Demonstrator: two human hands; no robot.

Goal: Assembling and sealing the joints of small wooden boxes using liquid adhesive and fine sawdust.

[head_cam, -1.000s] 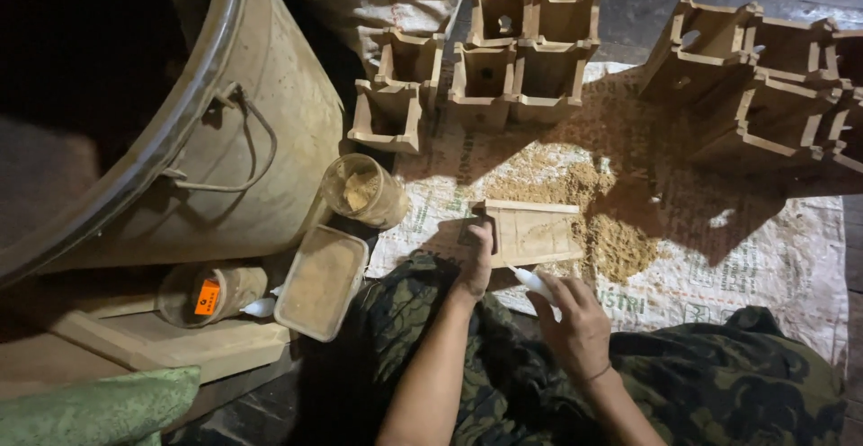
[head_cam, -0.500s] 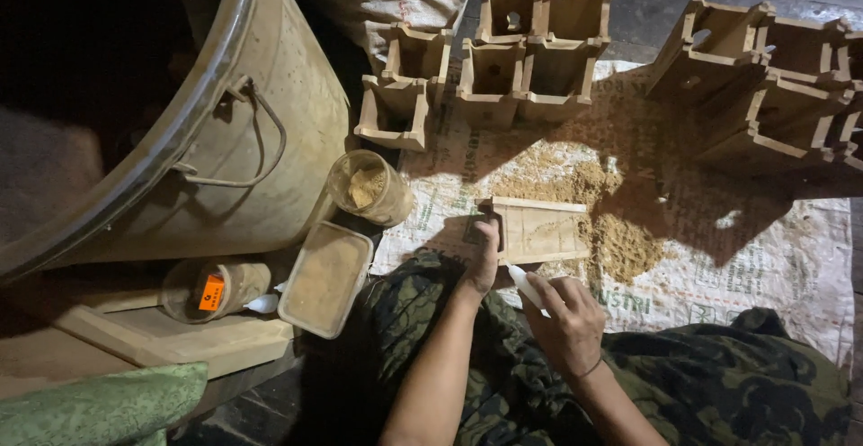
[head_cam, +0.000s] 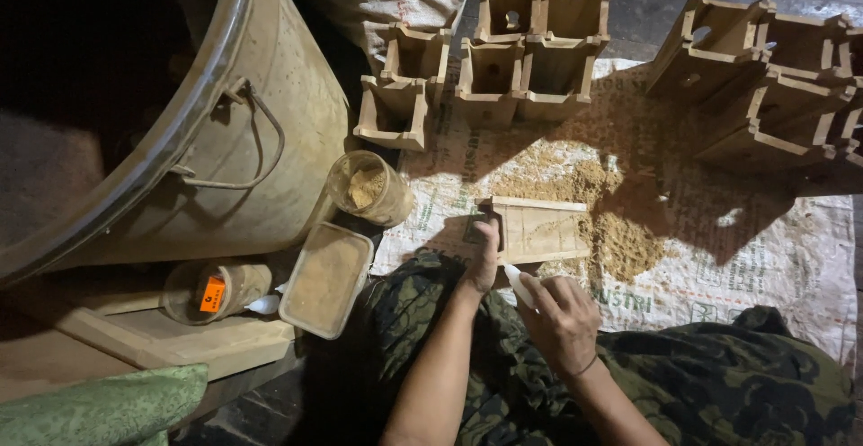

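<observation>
Beside the sawdust-filled jar (head_cam: 369, 187) and tub (head_cam: 325, 279), left hand (head_cam: 484, 262) grips a wooden tray (head_cam: 539, 230); right hand (head_cam: 562, 318) grips a white tube (head_cam: 519, 284).

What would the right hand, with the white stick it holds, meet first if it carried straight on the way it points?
Most likely the flat wooden panel just ahead: the right hand aims its white stick at the panel's near edge, though depth is hard to judge.

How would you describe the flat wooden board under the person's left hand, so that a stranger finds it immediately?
Start at the big round metal drum, then move right onto the white woven sack strewn with sawdust. The flat grooved wooden board lies there, steadied by the left hand; unlike the open wooden boxes behind, it is a flat panel.
</observation>
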